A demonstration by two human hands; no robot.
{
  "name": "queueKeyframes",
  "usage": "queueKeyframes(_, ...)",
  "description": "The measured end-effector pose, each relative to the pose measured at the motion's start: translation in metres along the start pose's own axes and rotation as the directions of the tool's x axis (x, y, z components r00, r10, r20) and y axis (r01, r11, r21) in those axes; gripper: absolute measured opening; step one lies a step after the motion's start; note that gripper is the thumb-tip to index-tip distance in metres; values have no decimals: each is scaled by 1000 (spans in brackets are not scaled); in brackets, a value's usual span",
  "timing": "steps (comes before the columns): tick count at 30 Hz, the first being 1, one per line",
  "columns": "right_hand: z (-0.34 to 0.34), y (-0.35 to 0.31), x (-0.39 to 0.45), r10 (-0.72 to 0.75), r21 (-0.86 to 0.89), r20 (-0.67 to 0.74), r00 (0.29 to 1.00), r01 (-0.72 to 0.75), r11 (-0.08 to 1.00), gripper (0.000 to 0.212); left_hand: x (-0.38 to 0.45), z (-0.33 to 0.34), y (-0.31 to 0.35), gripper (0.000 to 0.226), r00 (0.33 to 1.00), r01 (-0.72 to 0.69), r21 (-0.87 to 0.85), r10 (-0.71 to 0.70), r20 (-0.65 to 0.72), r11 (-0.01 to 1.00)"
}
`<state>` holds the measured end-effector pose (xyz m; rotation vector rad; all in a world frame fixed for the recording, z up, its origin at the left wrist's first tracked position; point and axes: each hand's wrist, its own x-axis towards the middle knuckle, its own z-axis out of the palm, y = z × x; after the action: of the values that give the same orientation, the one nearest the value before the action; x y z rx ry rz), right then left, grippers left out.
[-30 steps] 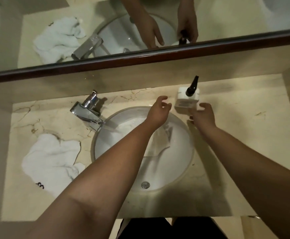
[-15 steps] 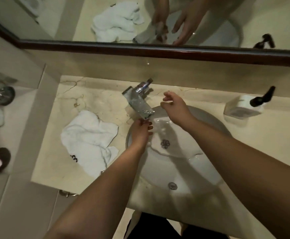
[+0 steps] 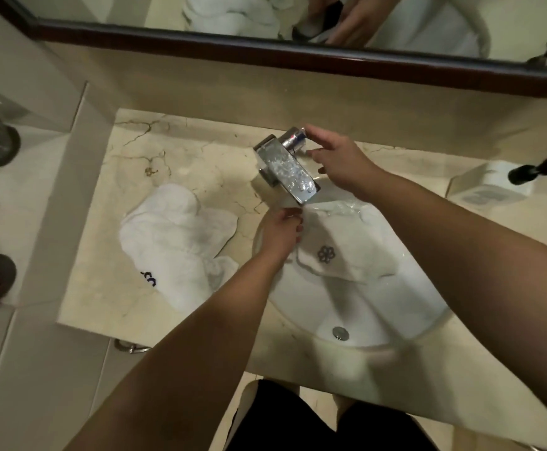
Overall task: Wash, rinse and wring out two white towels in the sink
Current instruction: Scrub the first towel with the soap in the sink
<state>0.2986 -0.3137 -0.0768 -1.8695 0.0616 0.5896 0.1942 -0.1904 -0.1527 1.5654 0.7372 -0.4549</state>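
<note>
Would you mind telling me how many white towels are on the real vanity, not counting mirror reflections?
2: one crumpled white towel on the marble counter left of the basin, one flower-embroidered white towel inside the basin under the tap.

One camera on my head, angled steeply down, close over the sink [image 3: 356, 323] and counter [image 3: 181, 151]; mirror [image 3: 265, 14] edges the top.

A veined beige marble worktop [image 3: 200, 157] runs under a dark-framed mirror [image 3: 265, 48] on the beige back wall [image 3: 200, 86], with pale floor tiles [image 3: 21, 369] beyond its left edge in dim light
</note>
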Motion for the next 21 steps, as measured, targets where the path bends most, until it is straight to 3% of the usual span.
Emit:
queueKeyframes(2, -8, 14, -13, 34, 14, 29, 999, -35, 999, 51, 1, 1, -8, 18, 1000, -12, 89, 10, 22, 996)
queueKeyframes(4, -15, 49, -27, 164, 88, -104, 981, -155, 984, 43, 3, 1, -16, 20, 999, -25, 170, 20, 33, 985)
queueKeyframes(6, -20, 97, -46, 331, 190, -229, 915, -292, 938, 33, 11, 6, -27, 16, 997, -61, 236, 50, 55, 970)
queueKeyframes(11, -22, 212, -90, 559, -74, -337, 758, -613, 786, 14, 32, 31, -42, 18, 967, -246, 499, 177, 181, 831)
queueKeyframes(14, -13, 247, -93, 570, -70, -397, 719, -643, 762, 31, 45, 48, -49, 20, 955, -293, 584, 210, 208, 757)
queueKeyframes(18, -2, 258, -83, 587, 103, -487, 647, -625, 774, 61, 58, 70, -57, 24, 915, -385, 595, 208, 345, 706)
queueKeyframes(20, -1, 261, -80, 612, 126, -454, 648, -633, 764, 49, 60, 78, -60, 33, 905, -368, 628, 108, 412, 686)
queueKeyframes(21, -1, 263, -79, 606, 113, -443, 660, -630, 768, 38, 64, 81, -62, 39, 898, -389, 687, 85, 432, 614)
